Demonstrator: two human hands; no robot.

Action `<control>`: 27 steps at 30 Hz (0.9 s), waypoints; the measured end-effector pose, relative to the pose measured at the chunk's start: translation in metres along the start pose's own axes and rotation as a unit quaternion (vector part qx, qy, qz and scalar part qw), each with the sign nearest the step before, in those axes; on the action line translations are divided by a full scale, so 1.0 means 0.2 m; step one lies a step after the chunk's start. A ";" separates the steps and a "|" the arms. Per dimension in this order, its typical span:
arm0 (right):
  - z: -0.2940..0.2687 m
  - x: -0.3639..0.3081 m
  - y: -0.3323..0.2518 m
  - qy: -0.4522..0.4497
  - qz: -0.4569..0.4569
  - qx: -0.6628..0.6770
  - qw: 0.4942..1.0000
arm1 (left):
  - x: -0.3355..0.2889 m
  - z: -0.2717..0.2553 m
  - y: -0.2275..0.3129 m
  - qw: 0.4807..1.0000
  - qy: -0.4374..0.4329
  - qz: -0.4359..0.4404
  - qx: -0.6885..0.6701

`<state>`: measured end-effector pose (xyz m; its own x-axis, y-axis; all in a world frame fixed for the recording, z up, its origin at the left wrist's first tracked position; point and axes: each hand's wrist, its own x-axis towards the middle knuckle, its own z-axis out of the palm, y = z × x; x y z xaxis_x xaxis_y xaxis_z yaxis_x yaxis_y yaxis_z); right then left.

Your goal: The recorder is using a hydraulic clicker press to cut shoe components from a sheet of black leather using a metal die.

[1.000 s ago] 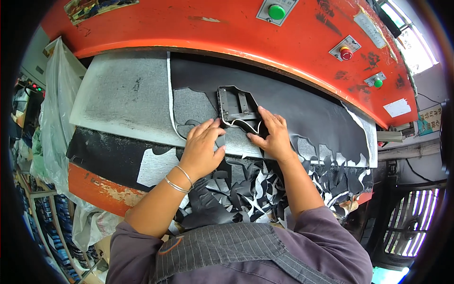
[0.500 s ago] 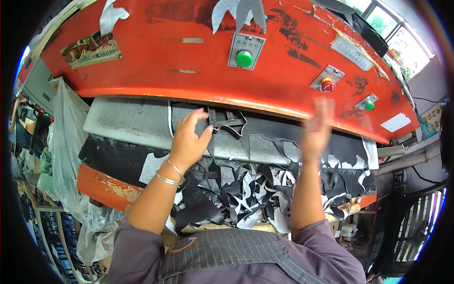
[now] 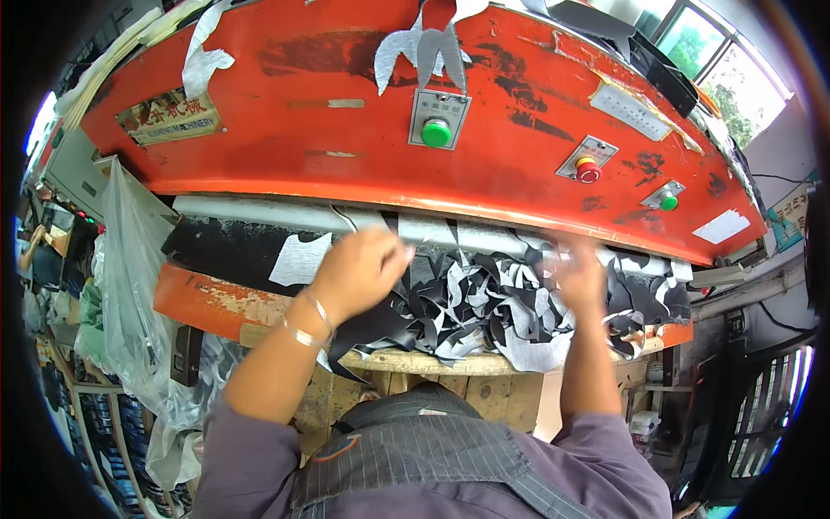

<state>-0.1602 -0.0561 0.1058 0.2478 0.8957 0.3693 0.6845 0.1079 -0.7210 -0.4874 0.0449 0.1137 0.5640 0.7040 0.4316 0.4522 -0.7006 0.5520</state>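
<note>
My left hand (image 3: pixel 359 270), with bangles at the wrist, is over the left side of the scrap pile, its fingers curled in and pressed together. What they hold, if anything, is hidden. Smeared by motion, my right hand (image 3: pixel 577 275) is over the right side of the pile; its fingers cannot be made out. Between and under the hands lie tangled black and grey-white cut scraps (image 3: pixel 458 303). Behind them, a strip of the white board (image 3: pixel 277 212) shows below the red machine's lower edge. A pale cut piece (image 3: pixel 298 259) lies left of my left hand.
The red machine front (image 3: pixel 320 121) spans the far side, with a green button (image 3: pixel 436 133), a red button (image 3: pixel 588 170) and another green button (image 3: pixel 668 201). A clear plastic sheet (image 3: pixel 130 285) hangs at left. A wooden edge (image 3: pixel 432 362) runs along the near side.
Both hands have come lower in view, toward me, and my left hand has closed. Much less of the white board shows; the metal cutting die on it is out of sight.
</note>
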 end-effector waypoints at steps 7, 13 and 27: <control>0.55 -0.63 -0.32 -0.261 -0.158 -0.235 0.923 | -0.62 0.20 0.08 0.991 -0.084 -0.063 0.083; 0.58 -0.64 -0.32 -0.236 -0.122 -0.254 0.930 | -0.63 0.25 0.06 0.993 -0.007 -0.062 0.102; 0.91 0.75 0.02 -0.272 -0.147 -0.212 0.927 | -0.07 0.16 -0.45 0.862 -0.188 -0.267 -0.387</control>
<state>-0.2445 0.1566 0.0518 -0.2958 0.9518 0.0810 0.9042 0.3063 -0.2975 -0.5133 0.0953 0.0347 0.6678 0.7130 -0.2138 0.2033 0.1016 0.9738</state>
